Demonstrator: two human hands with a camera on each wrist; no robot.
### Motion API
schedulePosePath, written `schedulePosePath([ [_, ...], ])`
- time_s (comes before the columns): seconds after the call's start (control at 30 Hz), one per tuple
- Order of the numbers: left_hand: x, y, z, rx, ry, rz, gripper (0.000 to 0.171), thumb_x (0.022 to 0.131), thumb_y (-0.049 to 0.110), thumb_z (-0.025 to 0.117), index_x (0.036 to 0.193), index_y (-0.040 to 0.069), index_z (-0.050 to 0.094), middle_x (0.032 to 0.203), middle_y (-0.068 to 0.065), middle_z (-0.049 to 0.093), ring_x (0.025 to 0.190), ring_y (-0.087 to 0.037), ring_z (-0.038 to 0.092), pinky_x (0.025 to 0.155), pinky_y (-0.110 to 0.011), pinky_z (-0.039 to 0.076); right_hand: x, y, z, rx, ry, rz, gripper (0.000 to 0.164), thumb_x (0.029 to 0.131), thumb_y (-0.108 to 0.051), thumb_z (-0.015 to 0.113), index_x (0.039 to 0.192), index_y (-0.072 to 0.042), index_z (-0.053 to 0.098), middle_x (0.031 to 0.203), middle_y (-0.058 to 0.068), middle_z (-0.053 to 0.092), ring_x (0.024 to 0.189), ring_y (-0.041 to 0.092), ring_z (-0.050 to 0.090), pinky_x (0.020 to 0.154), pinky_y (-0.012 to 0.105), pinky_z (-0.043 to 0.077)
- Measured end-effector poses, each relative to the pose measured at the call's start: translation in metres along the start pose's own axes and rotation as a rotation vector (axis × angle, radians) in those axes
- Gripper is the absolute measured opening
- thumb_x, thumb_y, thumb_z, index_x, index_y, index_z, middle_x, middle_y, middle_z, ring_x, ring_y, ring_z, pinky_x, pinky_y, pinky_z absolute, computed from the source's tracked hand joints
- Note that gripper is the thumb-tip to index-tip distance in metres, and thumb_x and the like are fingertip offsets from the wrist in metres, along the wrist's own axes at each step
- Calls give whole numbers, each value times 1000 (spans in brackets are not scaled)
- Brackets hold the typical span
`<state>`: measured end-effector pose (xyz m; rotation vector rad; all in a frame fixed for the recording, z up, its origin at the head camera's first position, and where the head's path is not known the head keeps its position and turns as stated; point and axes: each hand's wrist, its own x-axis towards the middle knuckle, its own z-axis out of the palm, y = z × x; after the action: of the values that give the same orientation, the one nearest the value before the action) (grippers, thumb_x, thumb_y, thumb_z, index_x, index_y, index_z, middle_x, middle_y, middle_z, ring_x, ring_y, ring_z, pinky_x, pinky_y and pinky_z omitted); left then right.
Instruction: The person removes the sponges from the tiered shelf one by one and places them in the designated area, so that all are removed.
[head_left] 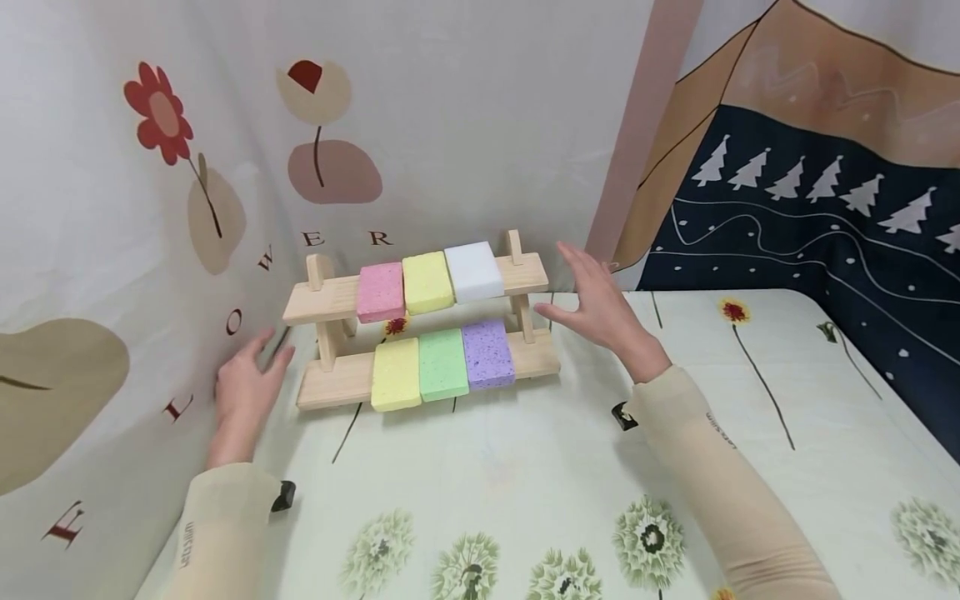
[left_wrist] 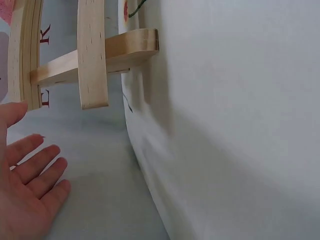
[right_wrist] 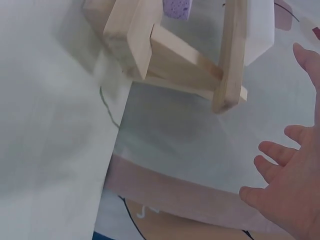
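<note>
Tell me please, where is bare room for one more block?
On the lower shelf, the wider bare patch lies left of its yellow block; a narrower one lies right of the purple block. In front of the rack, the cloth between left sleeve and right sleeve is bare. Three blocks crowd the middle there, three more the upper shelf.

The rack (head_left: 336, 297) is rocking pale tan, upper sponges (head_left: 428, 283) are going pink, yellow, white, lower sponges (head_left: 443, 364) are running yellow, green, speckled purple. Pale cloth (head_left: 517, 462) is sporting green dandelion prints, sleeves (head_left: 708, 454) are looking beige.
</note>
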<state>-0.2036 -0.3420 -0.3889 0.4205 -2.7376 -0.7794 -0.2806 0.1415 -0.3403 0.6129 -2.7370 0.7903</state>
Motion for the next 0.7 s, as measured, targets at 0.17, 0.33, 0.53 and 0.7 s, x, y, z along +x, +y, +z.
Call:
schedulePosePath([
  [0.17,2,-5,3,5,-90,-3,62,102,46,49,153,12,39,153,-27,40,139,-54,34,111,-65,31,1,-5,5,42,-2,-19,95,88,-47,72,159,-8,21,166,13,24,153,35,22,124,59,16],
  [0.33,2,-8,8,-11,-132,30,61,102,42,53,150,7,42,148,-29,45,136,-53,40,109,-64,35,3,-9,11,73,-18,-11,94,88,-47,72,159,-11,21,166,11,23,154,33,21,123,57,22],
  [0.53,0,-10,12,-49,-191,92,58,101,36,57,147,1,46,143,-31,50,130,-54,47,105,-63,41,5,-14,16,88,-21,-24,95,88,-47,72,159,-12,20,166,11,24,153,31,23,124,54,24],
  [0.7,1,-12,15,-71,-221,116,56,101,33,58,144,-1,48,143,-29,51,130,-52,49,105,-60,42,6,-18,21,106,-25,-41,93,88,-45,72,159,-12,21,165,11,25,153,30,25,123,54,25],
])
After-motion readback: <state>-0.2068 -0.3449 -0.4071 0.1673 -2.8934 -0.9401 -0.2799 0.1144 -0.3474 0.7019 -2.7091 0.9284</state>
